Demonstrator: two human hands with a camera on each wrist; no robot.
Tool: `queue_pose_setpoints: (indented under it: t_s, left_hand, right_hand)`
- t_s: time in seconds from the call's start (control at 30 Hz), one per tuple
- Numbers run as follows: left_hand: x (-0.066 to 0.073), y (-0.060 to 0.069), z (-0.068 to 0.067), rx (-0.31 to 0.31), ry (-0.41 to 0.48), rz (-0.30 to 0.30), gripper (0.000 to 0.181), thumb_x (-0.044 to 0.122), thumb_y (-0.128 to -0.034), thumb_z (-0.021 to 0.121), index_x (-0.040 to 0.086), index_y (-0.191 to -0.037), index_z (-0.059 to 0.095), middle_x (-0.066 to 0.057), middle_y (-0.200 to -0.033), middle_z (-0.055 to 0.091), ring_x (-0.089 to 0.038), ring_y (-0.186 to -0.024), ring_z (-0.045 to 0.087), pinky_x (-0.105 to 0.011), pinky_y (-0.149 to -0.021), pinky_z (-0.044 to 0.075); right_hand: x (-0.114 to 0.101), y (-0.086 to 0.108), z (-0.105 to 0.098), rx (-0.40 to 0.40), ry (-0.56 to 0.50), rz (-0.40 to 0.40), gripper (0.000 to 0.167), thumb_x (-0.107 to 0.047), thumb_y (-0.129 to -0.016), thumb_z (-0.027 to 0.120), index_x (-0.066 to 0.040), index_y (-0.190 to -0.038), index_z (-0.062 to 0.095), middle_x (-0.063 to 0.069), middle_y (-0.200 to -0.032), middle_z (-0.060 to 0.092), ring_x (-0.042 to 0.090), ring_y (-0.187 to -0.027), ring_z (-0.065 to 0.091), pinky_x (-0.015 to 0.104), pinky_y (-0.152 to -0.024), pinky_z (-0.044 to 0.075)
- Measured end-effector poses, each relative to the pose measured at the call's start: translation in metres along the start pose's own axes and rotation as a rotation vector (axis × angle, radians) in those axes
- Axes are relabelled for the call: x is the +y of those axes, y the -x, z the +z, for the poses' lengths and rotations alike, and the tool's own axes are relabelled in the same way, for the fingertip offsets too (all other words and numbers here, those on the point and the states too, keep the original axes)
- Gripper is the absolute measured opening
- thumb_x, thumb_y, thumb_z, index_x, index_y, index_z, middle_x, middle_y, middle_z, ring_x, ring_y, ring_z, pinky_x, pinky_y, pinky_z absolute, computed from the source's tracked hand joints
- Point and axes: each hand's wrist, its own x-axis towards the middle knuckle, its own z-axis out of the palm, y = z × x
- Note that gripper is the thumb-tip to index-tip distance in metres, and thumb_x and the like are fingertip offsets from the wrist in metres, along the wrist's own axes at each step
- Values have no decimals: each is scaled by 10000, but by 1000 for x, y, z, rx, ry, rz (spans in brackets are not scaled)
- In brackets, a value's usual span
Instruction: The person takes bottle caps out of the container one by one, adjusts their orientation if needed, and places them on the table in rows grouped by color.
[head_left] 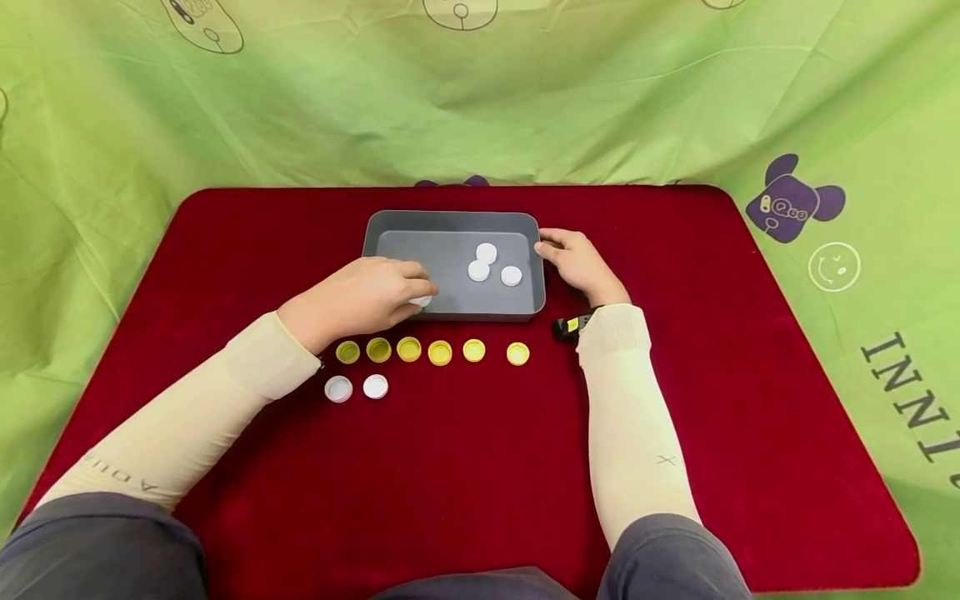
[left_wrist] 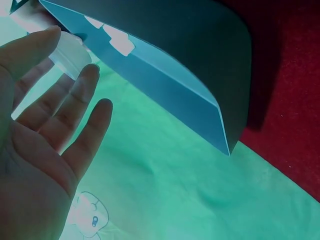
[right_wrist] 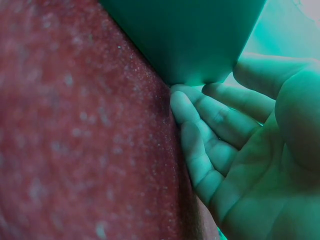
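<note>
Beyond dark sleeves [head_left: 105,546], left grip [head_left: 366,293] pinches a cap [head_left: 422,301] at seven o'clock in the tray [head_left: 453,222], which relaxed right grip [head_left: 581,260] seemingly steadies at three.

We see a smooth, matt finish on the grey tray [head_left: 442,250] (metal or plastic, we cannot say which). The white bottle caps [head_left: 512,276] look to us like smooth plastic, the yellow bottle caps [head_left: 440,353] like plastic with a slight sheen. The red tablecloth [head_left: 480,483] has a velvety nap; the green backdrop [head_left: 525,100] is creased cloth, and the cream sleeves [head_left: 637,425] are matt, stretchy-looking fabric.
</note>
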Motion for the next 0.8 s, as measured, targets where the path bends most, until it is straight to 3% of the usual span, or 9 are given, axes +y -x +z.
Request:
queue_pose_setpoints:
  t_s: [0.33, 0.6, 0.8]
  left_hand:
    - [7, 12, 0, 33, -6, 31, 242, 85, -829, 751, 58, -1065, 707, -53, -1035, 646, -228, -873, 647, -380, -779, 525]
    - [17, 14, -2, 48, -6, 64, 214, 100, -833, 754, 71, -1040, 706, -51, -1032, 650, -208, -868, 637, -365, -759, 513]
    - [21, 20, 0, 48, -1, 47, 233, 94, -830, 757, 74, -1058, 713, -41, -1028, 647, -204, -854, 639, -363, -756, 512]
  right_hand:
    - [2, -1, 0, 9, 10, -10, 428, -200, -988, 560, -17, -1374, 541, 129, -1355, 550, 230, -1284, 458, 378, -1075, 330]
    - [2, 0, -1, 1, 4, 6, 433, -202, -994, 550, -16, -1384, 528, 133, -1350, 551, 238, -1263, 477, 378, -1068, 341]
    - [2, -1, 0, -5, 6, 2, 434, -203, -994, 551, -15, -1385, 527, 134, -1352, 550, 239, -1256, 485, 378, -1064, 347]
